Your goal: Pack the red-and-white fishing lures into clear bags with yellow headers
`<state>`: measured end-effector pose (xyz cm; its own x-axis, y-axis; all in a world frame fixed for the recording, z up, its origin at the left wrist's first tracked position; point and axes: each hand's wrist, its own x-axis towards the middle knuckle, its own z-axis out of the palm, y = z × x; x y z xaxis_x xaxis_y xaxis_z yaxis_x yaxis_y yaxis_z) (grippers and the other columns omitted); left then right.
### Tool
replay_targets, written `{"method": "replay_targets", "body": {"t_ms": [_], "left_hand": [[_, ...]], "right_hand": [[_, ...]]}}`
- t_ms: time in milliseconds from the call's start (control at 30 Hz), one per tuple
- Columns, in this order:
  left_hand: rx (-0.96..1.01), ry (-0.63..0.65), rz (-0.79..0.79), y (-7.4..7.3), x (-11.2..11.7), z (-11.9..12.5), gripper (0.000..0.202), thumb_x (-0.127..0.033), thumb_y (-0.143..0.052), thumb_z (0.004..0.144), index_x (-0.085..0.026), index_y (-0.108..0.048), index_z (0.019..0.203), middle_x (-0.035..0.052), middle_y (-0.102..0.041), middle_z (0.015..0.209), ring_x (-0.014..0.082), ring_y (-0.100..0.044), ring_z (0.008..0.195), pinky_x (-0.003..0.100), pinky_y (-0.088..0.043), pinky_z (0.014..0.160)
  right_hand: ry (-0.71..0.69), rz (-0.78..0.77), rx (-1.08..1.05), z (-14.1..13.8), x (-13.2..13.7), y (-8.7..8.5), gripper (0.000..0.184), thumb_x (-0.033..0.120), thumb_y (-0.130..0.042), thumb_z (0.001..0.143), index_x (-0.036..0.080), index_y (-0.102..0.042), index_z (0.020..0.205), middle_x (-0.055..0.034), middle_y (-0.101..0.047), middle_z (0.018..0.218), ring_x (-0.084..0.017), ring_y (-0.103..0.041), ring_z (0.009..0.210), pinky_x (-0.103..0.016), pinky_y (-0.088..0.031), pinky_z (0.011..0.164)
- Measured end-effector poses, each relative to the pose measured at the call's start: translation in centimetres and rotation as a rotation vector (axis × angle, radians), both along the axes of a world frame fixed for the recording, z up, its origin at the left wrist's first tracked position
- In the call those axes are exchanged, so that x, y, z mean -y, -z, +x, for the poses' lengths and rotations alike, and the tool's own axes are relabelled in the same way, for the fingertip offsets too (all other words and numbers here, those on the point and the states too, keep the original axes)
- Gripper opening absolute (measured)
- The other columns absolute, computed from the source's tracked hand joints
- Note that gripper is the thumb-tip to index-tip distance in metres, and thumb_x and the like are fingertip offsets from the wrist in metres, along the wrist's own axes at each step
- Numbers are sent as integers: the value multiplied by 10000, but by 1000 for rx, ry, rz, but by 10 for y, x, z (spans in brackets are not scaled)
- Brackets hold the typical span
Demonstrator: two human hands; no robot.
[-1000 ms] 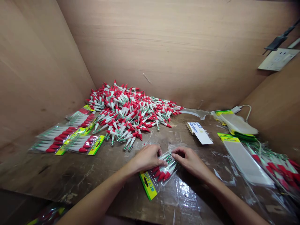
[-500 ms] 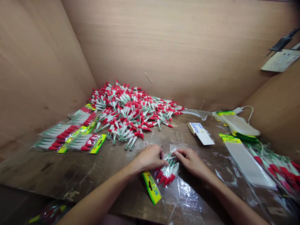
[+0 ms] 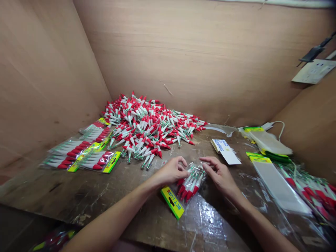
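Observation:
A clear plastic packet of red-and-white fishing lures (image 3: 191, 184) lies on the table between my hands, its green hooks toward the far end. Its yellow "BCT LURE" header card (image 3: 172, 202) points toward me at the lower left. My left hand (image 3: 172, 171) is at the packet's left side, fingers loosely curled, with a gap between index finger and thumb; the thumb rests at the plastic's edge. At the upper right corner, my right hand (image 3: 219, 175) has its fingers stretched and apart, the thumb close to the plastic.
A big heap of loose lures (image 3: 149, 126) lies against the back panel. Filled packets (image 3: 97, 162) are stacked at left. On the right are a white card stack (image 3: 228, 153), empty bags (image 3: 278, 183), more lures (image 3: 315, 194) and a wall socket (image 3: 313, 71).
Both hands have loosened from their pinch on the packet's far end, and my right fingers have spread. The packet now lies slightly farther from me. The view has shifted slightly.

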<state>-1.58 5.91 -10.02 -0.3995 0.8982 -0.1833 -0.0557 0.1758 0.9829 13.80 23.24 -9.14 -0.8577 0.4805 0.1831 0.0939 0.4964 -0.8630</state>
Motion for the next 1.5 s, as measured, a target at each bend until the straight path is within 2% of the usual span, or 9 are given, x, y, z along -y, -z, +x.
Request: {"method": "replay_targets", "body": {"t_ms": [100,200,333,533,867,1033,1200,1333,1500], "left_hand": [[23,-82,113,-6,-4,-1,381,-264,-730,756,-181,-507,1054,-39,-640,689,74,-504,503,175,-339,493],[19,-150,236,-13,-7,-1,454,-311,-747,785,-176,-502,1143,10,-688,804,108,-598,633,210,-437,599],[31,-100,287,-13,-9,3,517,-333,-795,749,-164,-541,1165,67,-700,976,163,-655,822,269,-494,744],[-162,-121,204,-6,-9,7,275,-343,-764,753,-131,-589,734,-39,-552,677,94,-503,624,205,-367,589],[39,-57,240,-5,-9,9,455,-412,-839,703,-116,-682,1010,83,-726,975,196,-674,834,285,-501,775],[-13,-81,141,0,-8,10,453,-496,-801,729,-104,-691,929,56,-700,841,171,-644,722,256,-484,676],[-46,-46,117,-1,-8,8,421,-483,-794,734,-119,-667,902,9,-643,754,128,-580,637,219,-434,610],[-68,-17,146,-2,-8,9,363,-432,-791,742,-120,-658,873,11,-646,784,124,-581,666,212,-417,617],[-51,-24,140,2,-8,7,369,-373,-826,693,-120,-637,884,24,-662,805,136,-600,678,223,-422,620]], "right_hand": [[216,-64,-131,-1,-8,3,544,512,-604,901,223,-542,1358,-133,-563,1333,-259,-588,1111,-374,-499,904],[119,-288,-75,-3,-6,3,685,582,-641,845,191,-496,1388,-135,-633,1195,-252,-642,941,-330,-536,710],[-180,-378,17,-3,10,-4,381,513,-670,861,165,-692,1014,-54,-690,884,-220,-638,813,-303,-509,715],[-159,-358,-35,-1,15,-6,313,487,-644,896,175,-658,893,-24,-661,833,-167,-576,710,-253,-464,615],[-98,-471,-43,-4,17,-3,361,542,-686,841,185,-629,826,-12,-636,748,-154,-579,620,-265,-477,577],[-68,-284,50,-1,12,-4,416,580,-607,883,170,-676,853,-45,-661,749,-196,-618,674,-302,-516,609],[123,-6,-168,7,-2,-21,416,457,-624,913,236,-564,1260,-90,-657,1093,-231,-642,942,-347,-537,821],[-35,38,-218,11,-8,-36,311,403,-597,932,265,-613,1211,-93,-547,1364,-232,-616,1083,-356,-517,921],[-86,-44,-42,9,-12,-32,305,456,-590,920,216,-688,1080,-68,-706,1027,-224,-650,909,-331,-524,807]]}}
